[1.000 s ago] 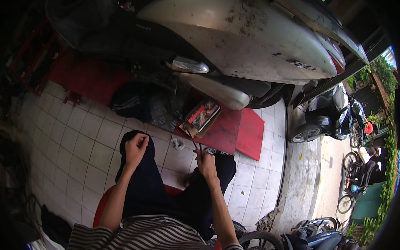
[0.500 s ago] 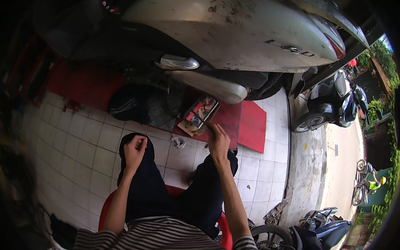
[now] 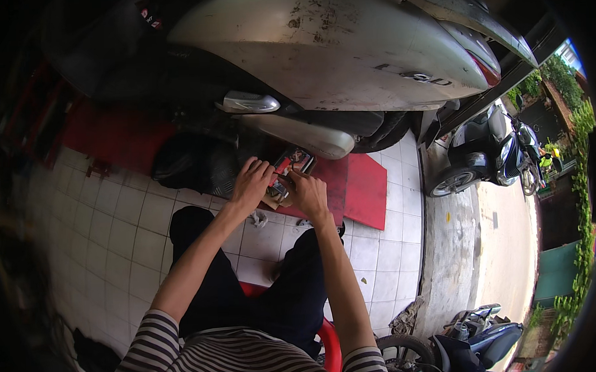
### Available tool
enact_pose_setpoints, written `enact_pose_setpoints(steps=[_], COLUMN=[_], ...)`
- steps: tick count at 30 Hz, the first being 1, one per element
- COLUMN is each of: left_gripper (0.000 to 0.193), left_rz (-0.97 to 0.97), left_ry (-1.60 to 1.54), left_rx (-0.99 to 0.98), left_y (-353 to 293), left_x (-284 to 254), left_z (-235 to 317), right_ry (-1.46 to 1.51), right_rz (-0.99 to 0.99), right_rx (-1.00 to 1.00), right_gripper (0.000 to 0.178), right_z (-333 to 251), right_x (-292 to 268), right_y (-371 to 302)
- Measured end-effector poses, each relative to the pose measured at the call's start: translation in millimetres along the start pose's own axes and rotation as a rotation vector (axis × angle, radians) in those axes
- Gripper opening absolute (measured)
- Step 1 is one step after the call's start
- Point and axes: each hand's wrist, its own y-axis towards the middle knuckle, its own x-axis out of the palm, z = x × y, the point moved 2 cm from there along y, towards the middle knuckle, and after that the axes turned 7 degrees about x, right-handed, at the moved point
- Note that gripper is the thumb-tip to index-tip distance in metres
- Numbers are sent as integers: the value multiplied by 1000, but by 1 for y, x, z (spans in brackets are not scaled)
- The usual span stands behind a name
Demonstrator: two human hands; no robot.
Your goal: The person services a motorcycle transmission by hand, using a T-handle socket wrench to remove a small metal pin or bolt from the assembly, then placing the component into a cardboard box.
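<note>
The cardboard (image 3: 270,202) looks matt, the scooter panel (image 3: 346,63) glossy (though grimy)

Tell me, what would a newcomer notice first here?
The big, dirt-smeared silver scooter dominates the top of the view. Below it, the left hand and right hand are close together over a printed box at the edge of a red platform. Outside, at the right, stands another scooter.
</note>
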Motion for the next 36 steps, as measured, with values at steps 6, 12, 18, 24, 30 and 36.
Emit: enact_pose_setpoints(steps=[6,12,18,24,30,36], left_gripper=[14,12,7,6,20,36], left_rz=[55,100,93,115,195,17], left_ry=[-202,-230,-280,-323,-3,-179], left_rx=[4,10,-21,-102,-99,-116], left_y=[2,-3,-3,2,9,26], left_x=[-22,-21,-22,-5,-11,8], left_z=[0,-12,-12,-18,-4,-11], right_ry=[77,30,40,-8,-75,-96], right_rz=[-2,-29,-1,-35,-73,-73], right_rx=[-27,-24,-21,66,115,69], right_gripper=[23,21,22,21,19,25], right_z=[0,-10,-12,-9,-6,-2], right_x=[7,12,16,22,31,37], right_y=[-2,0,-4,6,23,29])
